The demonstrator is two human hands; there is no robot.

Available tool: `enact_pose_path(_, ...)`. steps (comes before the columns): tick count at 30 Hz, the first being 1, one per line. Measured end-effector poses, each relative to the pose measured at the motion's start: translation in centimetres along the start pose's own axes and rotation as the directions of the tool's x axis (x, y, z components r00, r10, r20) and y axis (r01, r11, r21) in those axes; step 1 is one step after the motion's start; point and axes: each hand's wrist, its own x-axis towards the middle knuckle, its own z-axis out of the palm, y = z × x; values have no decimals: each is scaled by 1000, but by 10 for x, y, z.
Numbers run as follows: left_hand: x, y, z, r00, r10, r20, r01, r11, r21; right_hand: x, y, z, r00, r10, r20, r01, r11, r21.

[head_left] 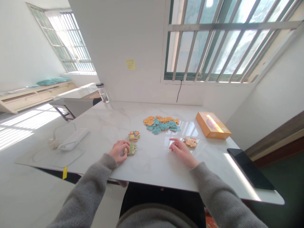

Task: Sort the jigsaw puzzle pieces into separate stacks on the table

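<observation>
Grey sleeves (92,186) cross the counter's (156,164) near edge. Left hand (118,151) curls at the green stack (133,149), cannot tell whether gripping; right hand (181,152) released, fingers loosely bent, beside the pale stack (191,142). Orange-and-teal heap (163,124) lies nearer the far edge.

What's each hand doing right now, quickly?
Left hand: curled at the green stack; whether it grips anything cannot be told.
Right hand: loosely open, holding nothing visible.

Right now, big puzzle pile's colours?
Orange and teal; the puzzle pile shows best in the head view.
</observation>
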Motion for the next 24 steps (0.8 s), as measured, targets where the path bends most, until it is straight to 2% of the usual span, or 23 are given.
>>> enact_pose_path(4, 5, 4, -1, 999, 19, 38, -21, 999, 40, 0, 0, 0, 1000, -3, 6, 3, 1000, -16)
enact_pose_path(7, 13, 17, -2, 993, -1, 122, -14, 993, 121, 0, 0, 0, 1000, -9, 11, 10, 999, -37)
enact_pose_path(11, 28, 36, 2, 949, -120, 291, 40, 963, 268, 1, 2, -1, 1000, -16, 12, 17, 998, -52)
enact_pose_path(14, 38, 41, 3, 916, -182, 356, 70, 950, 305, 2, 3, -2, 1000, -20, 15, 21, 999, -37)
enact_pose_path(19, 46, 33, 4, 903, -189, 386, 77, 955, 287, 2, 3, -3, 1000, -20, 18, 21, 999, -38)
enact_pose_path(24, 43, 29, 5, 931, -139, 338, 53, 966, 253, 1, 4, -2, 999, -31, 20, 32, 998, -54)
